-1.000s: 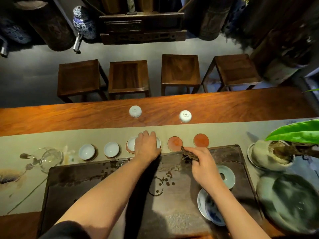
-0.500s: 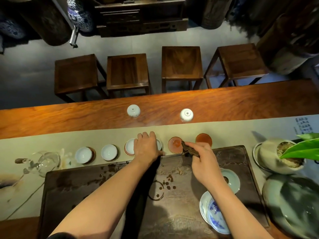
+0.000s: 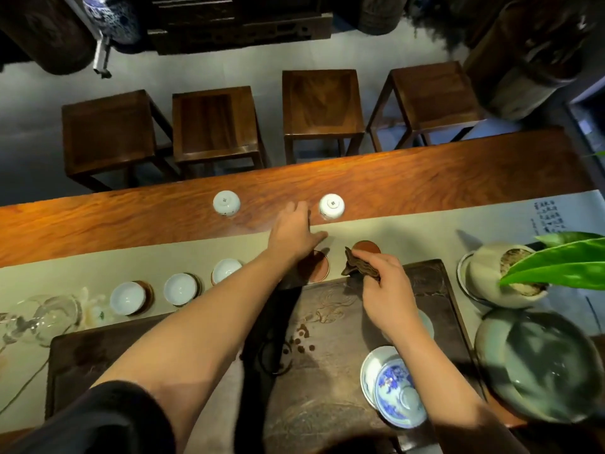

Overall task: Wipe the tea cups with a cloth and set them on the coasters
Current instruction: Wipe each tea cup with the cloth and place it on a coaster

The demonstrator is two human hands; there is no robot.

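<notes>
Two white tea cups stand upside down on the bare wood beyond the runner: one on the left (image 3: pixel 226 203), one on the right (image 3: pixel 331 206). My left hand (image 3: pixel 294 234) stretches out flat and empty between them, its fingertips close to the right cup without touching it. Three white cups sit upright on coasters in a row: (image 3: pixel 127 298), (image 3: pixel 180 289), (image 3: pixel 226 270). One reddish coaster (image 3: pixel 319 270) lies half under my left wrist, another bare coaster (image 3: pixel 366 248) to its right. My right hand (image 3: pixel 383 290) grips a folded brown cloth (image 3: pixel 358 267) over the tray's far edge.
A dark carved tea tray (image 3: pixel 327 322) fills the near table, with a blue-and-white lidded bowl (image 3: pixel 393 391) on it. A glass pitcher (image 3: pixel 42 319) lies at the left. A potted plant (image 3: pixel 501 273) and a green ceramic vessel (image 3: pixel 540 365) stand at the right. Several wooden stools stand beyond the table.
My left hand has left the cup on its coaster and moved away and to the right, out over the bare wood between the upturned cups. My right hand still holds the cloth.
</notes>
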